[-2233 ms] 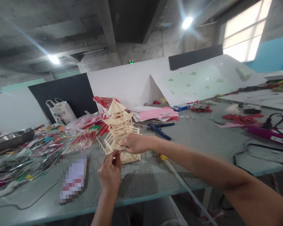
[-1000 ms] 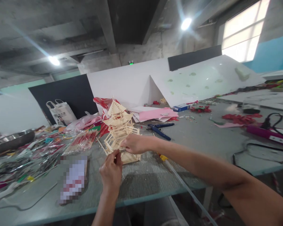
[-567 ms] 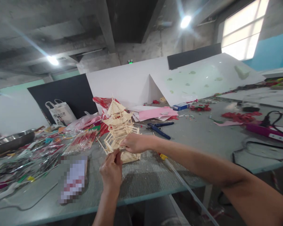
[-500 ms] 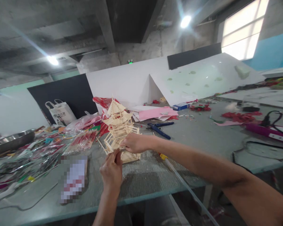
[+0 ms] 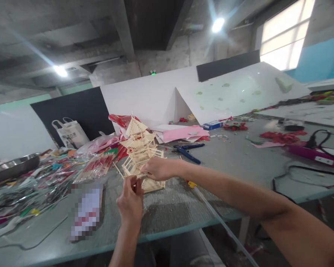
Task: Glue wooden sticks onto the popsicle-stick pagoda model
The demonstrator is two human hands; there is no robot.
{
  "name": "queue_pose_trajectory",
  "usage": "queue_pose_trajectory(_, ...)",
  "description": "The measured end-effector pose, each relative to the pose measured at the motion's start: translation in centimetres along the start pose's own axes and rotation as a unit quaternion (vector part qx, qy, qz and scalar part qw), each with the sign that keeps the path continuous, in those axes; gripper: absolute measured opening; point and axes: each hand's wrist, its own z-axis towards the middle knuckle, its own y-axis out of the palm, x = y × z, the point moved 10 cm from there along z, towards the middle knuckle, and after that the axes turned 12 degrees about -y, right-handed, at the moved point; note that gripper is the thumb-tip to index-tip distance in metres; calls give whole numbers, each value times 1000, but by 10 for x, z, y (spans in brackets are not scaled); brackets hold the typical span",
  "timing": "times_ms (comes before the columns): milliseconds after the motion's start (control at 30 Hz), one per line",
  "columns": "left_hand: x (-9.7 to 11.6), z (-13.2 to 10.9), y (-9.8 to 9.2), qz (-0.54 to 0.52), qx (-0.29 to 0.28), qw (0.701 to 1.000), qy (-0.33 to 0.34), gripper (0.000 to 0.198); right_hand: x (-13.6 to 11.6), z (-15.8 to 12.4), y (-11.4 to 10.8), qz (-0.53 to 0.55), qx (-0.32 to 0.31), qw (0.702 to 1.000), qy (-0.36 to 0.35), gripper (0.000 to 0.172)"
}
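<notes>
In the head view, the thing being worked on, a pale wooden pagoda model (image 5: 140, 141), stands upright near the centre of the frame, on the grey table (image 5: 180, 211). Its pointed roof is at the top, with tiers below and a wider base towards the near side.

The left hand (image 5: 130, 204) comes up from the bottom centre, its fingertips at the model's near lower edge. Compared with half a second ago, its index finger and thumb are parted a little more, so a dark gap shows between them, and the hand sits slightly further left. Whether it pinches a small piece cannot be told.

The right hand (image 5: 159, 168) reaches in from the lower right, fingers bent down onto the model's lower tier, much as before. Its fingertips are partly hidden, so I cannot tell whether they grasp or only press.

The model stays in place against its surroundings; the whole scene slips slightly leftward in the frame. Blue-handled pliers (image 5: 187, 152) lie right of the model, and a translucent stick (image 5: 222, 224) with a yellow end runs to the bottom edge. Plastic-wrapped bundles (image 5: 96, 166) fill the left side, near a metal basin (image 5: 15, 167).
</notes>
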Motion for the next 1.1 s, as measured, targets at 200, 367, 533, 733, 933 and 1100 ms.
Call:
queue_pose_trajectory(200, 2, -1, -2, 20, 13, 1000, 11, 14, -1, 0, 0, -9, -2, 1000, -6, 17)
queue_pose_trajectory(367, 7, -2, -5, 55, 37, 997, 35, 11, 0, -1, 1, -7, -9, 1000, 2, 18)
queue_pose_trajectory(533, 12, -3, -6, 84, 56, 993, 68, 11, 1, 0, 2, -10, -10, 1000, 0, 19)
queue_pose_trajectory(733, 12, -2, -8, 85, 63, 992, 64, 11, 2, 1, 4, -10, -5, 1000, -1, 19)
queue_pose_trajectory(933, 16, -3, -9, 90, 68, 991, 69, 11, 1, 0, 3, -8, -19, 1000, 8, 19)
queue_pose_trajectory(1100, 14, -2, -9, 81, 66, 992, 65, 12, 1, 0, 3, -6, -13, 1000, 4, 20)
